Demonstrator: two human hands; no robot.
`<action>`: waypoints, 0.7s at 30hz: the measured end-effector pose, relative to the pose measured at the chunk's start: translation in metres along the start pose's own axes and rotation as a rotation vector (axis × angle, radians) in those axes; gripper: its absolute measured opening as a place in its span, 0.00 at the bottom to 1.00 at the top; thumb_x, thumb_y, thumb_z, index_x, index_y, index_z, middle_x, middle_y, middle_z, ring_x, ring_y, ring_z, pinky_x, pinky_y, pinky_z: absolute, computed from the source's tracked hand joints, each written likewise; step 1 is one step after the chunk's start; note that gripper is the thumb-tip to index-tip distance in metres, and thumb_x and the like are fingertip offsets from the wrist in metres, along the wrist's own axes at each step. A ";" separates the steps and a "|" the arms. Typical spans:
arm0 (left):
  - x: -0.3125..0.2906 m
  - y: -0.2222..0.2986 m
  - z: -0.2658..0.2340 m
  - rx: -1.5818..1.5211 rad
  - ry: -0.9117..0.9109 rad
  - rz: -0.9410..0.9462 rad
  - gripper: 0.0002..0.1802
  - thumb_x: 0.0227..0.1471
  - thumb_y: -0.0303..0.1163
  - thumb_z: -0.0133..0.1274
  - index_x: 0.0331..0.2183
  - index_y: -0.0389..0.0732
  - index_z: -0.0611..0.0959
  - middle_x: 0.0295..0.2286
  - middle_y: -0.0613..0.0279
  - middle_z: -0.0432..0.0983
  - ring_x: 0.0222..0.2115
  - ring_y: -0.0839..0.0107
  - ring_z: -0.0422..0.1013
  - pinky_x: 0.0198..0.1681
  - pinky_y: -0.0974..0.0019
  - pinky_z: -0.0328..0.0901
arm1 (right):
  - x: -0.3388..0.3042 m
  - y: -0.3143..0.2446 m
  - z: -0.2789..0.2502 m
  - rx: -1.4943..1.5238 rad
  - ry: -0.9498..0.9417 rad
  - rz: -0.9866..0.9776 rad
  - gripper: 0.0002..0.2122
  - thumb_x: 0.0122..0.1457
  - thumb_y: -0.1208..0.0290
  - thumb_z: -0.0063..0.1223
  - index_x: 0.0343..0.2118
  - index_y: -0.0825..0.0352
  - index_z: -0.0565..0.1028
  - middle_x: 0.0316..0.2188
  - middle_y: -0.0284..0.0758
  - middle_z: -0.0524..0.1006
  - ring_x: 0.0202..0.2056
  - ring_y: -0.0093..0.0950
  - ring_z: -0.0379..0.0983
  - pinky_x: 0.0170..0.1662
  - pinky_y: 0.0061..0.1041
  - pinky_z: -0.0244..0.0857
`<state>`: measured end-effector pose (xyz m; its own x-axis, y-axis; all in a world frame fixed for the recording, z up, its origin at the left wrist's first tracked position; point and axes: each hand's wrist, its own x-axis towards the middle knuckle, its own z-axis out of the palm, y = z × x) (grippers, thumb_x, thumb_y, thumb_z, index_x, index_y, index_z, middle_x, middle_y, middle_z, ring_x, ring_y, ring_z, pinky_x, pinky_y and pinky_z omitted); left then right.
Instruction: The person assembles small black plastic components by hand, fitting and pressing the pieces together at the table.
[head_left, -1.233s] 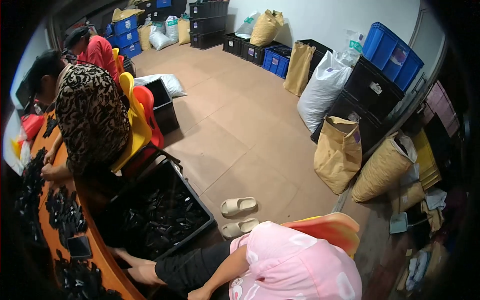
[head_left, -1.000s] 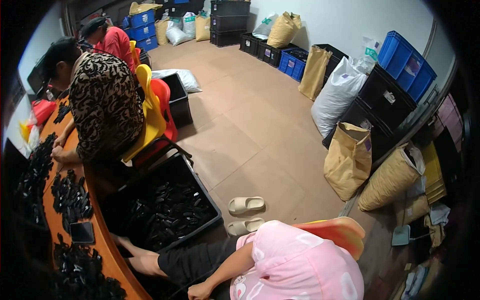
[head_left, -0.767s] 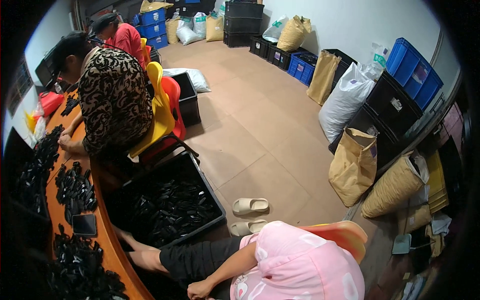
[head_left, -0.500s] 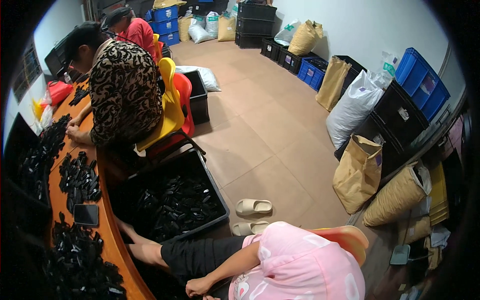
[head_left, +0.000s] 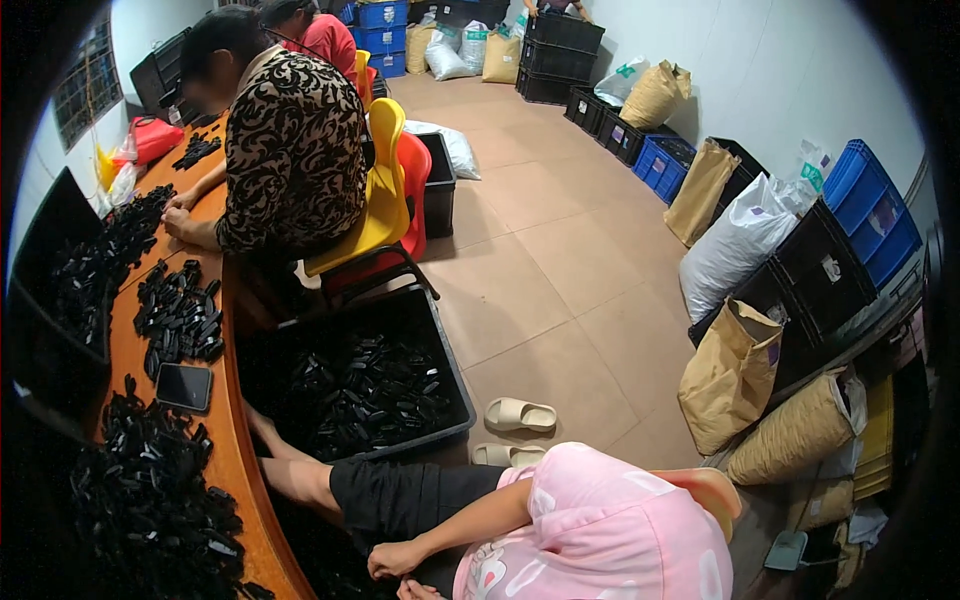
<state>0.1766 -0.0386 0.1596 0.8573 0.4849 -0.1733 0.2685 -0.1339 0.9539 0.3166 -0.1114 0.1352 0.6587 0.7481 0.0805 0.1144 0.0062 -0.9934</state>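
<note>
My right hand [head_left: 396, 558] is closed, its fingers bent inward, above my lap at the lower edge. Whatever it holds, if anything, is too small or hidden. My left hand [head_left: 418, 590] lies just below it, close to its fingertips and mostly cut off by the frame's edge. My pink printed shirt [head_left: 630, 530] and black shorts [head_left: 410, 500] surround the hands. To the left, a large heap of small black plastic parts [head_left: 150, 490] covers the orange-brown table [head_left: 262, 520]. A dark phone [head_left: 184, 387] lies beyond that heap.
A black bin [head_left: 455, 370] of similar parts stands beside my legs. Beige slippers [head_left: 520, 414] lie on the floor. A co-worker in a patterned top [head_left: 295, 150] sits farther along the table, with another in red beyond. Sacks [head_left: 735, 235] and crates [head_left: 830, 250] line the right wall.
My view has turned slightly, shifting the room rightward in the picture. A person's hands now show at the far black crates. My hands stay together over my lap; more of the left one shows.
</note>
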 end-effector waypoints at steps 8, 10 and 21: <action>-0.001 0.017 0.005 -0.006 0.008 -0.097 0.16 0.53 0.38 0.53 0.36 0.34 0.78 0.15 0.66 0.67 0.15 0.77 0.60 0.19 0.74 0.56 | 0.003 0.013 0.000 0.017 0.018 -0.016 0.08 0.57 0.77 0.45 0.32 0.75 0.76 0.20 0.40 0.76 0.17 0.30 0.71 0.23 0.28 0.63; -0.004 0.028 0.006 -0.008 0.009 -0.100 0.16 0.53 0.38 0.53 0.37 0.35 0.78 0.15 0.66 0.66 0.15 0.78 0.60 0.18 0.74 0.56 | 0.003 0.016 0.002 0.019 0.020 -0.001 0.08 0.57 0.77 0.44 0.32 0.75 0.76 0.20 0.40 0.76 0.18 0.29 0.71 0.23 0.28 0.63; -0.005 0.033 0.002 -0.032 -0.015 -0.167 0.16 0.54 0.38 0.52 0.38 0.34 0.78 0.15 0.68 0.66 0.16 0.80 0.59 0.18 0.76 0.54 | 0.005 0.017 0.006 -0.059 0.072 -0.079 0.08 0.55 0.77 0.45 0.31 0.75 0.75 0.16 0.39 0.74 0.16 0.28 0.70 0.21 0.28 0.62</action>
<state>0.1818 -0.0476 0.1914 0.8084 0.4854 -0.3331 0.3936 -0.0250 0.9189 0.3168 -0.1037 0.1182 0.6973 0.6974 0.1657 0.2100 0.0224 -0.9775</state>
